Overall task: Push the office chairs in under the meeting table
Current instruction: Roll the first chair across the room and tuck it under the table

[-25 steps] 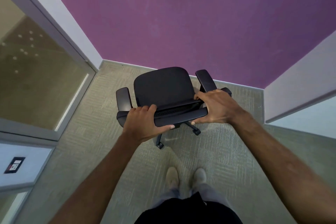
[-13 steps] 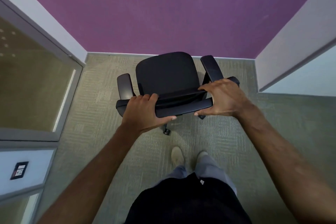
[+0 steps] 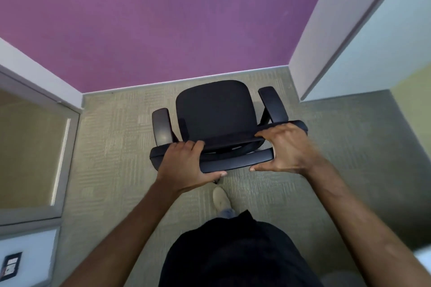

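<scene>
A black office chair with two armrests stands on grey carpet in front of me, seen from above and behind. My left hand grips the left end of its backrest top edge. My right hand grips the right end, fingers over the front and thumb behind. The chair's base and wheels are hidden under the seat. No meeting table is in view.
A purple wall rises just beyond the chair. A glass partition with a grey frame is at the left, and a white wall corner juts in at the right. One shoe shows below the chair.
The chair and the view have turned to the right; the purple wall now faces squarely and the right corner is closer. Both hands kept their grip. The wheels have gone out of sight.
</scene>
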The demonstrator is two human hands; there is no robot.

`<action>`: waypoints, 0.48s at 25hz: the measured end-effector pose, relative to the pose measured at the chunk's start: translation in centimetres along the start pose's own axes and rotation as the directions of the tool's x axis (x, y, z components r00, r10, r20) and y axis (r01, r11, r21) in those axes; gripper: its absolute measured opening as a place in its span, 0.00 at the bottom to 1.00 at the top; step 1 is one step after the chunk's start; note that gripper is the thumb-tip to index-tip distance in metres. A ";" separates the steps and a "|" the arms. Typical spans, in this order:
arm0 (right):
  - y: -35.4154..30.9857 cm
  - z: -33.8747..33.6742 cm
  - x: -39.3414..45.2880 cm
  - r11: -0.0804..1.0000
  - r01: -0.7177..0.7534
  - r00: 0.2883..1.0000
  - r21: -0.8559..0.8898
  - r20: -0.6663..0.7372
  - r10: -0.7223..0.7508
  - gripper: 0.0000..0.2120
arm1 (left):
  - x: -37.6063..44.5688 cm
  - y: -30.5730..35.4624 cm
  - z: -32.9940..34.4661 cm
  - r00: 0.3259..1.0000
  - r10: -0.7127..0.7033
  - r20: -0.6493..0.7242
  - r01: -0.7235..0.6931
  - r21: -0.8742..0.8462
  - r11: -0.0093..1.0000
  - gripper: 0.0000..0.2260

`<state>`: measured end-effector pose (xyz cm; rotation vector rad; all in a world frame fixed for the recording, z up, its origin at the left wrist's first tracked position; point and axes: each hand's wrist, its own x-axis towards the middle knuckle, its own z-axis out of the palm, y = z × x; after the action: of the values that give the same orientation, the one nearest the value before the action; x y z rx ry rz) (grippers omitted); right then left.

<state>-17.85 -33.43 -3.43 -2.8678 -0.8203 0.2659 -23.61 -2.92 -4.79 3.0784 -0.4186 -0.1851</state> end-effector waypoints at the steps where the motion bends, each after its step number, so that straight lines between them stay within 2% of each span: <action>1: 0.0 -0.1 -1.5 1.000 -0.018 1.000 0.003 0.003 0.018 0.49 | -0.4 1.0 0.0 1.000 0.023 0.018 -0.023 0.003 1.000 0.47; 6: 0.5 0.3 -9.7 0.990 -0.143 0.990 0.017 -0.017 0.143 0.47 | -1.7 6.2 -0.1 0.987 0.148 0.069 -0.151 0.035 0.988 0.48; 12: 1.4 1.4 -18.7 0.948 -0.316 0.948 0.029 -0.010 0.317 0.51 | -2.2 12.1 0.3 0.943 0.315 0.105 -0.321 0.054 0.945 0.49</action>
<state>-33.05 -44.52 -2.61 -2.9614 -0.3447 0.2885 -28.91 -14.00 -4.30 3.0179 -0.9366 -0.3128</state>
